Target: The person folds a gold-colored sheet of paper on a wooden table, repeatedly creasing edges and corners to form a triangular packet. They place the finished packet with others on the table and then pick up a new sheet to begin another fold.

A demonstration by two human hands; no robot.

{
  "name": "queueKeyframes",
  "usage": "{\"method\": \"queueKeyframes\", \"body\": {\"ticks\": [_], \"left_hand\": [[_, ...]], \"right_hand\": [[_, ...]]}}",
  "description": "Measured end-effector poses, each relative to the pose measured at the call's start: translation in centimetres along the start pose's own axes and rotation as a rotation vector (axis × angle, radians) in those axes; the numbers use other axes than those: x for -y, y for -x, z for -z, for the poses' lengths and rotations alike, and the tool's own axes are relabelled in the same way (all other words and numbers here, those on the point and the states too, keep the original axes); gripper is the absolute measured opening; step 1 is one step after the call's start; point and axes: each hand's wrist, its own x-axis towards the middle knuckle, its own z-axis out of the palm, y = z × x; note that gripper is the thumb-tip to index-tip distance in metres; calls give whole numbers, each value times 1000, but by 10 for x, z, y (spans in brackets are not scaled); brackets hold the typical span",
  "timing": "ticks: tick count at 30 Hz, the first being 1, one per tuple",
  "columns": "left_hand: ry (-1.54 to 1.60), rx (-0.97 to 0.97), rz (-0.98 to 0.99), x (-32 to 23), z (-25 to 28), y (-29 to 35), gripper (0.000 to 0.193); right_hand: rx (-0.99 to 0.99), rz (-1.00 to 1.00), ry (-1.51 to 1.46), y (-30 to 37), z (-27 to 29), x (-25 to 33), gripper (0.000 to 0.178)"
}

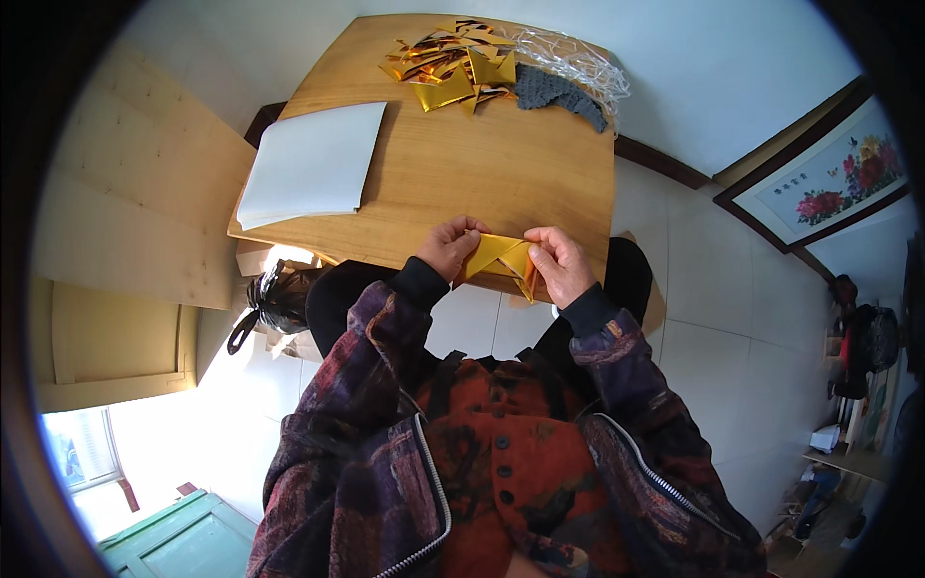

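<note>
Both hands had closed on the folded gold paper [498, 253]: the left hand [451, 249] pinched its left end between thumb and fingers, and the right hand [562, 264] pinched the other end the same way, so the fingertips hid both ends from me. It was held at the near edge of the wooden table [462, 178], its long axis running from hand to hand, with one pointed corner near the right hand aiming down toward the person's lap. Beyond, toward the left, lay a stack of white sheets [313, 166]. At the far end a heap of gold folded pieces [444, 91] sat just beside a dark grey textured cloth [557, 92] and a tangle of pale shiny strips [578, 63]. A black plastic bag [280, 301] stood below the table, on the left. On the right, a framed flower picture [819, 178] carried a short line of dark characters, too small for me to read.
</note>
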Motion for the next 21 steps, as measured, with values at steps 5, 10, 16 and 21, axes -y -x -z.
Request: {"method": "queueKeyframes", "body": {"ticks": [5,10,16,21], "left_hand": [[-207,-29,-15,3,-4,-13,15],[-687,-171,-271,6,-9,-26,12],[-1027,-240,-464,4,-15,-25,11],[-1016,-224,-521,3,-17,-21,13]], "right_hand": [[-117,-45,95,-20,-7,-15,12],[-271,160,590,-30,-16,-21,10],[-200,238,523,-26,-1,-13,20],[4,378,638,8,19,-7,45]]}}
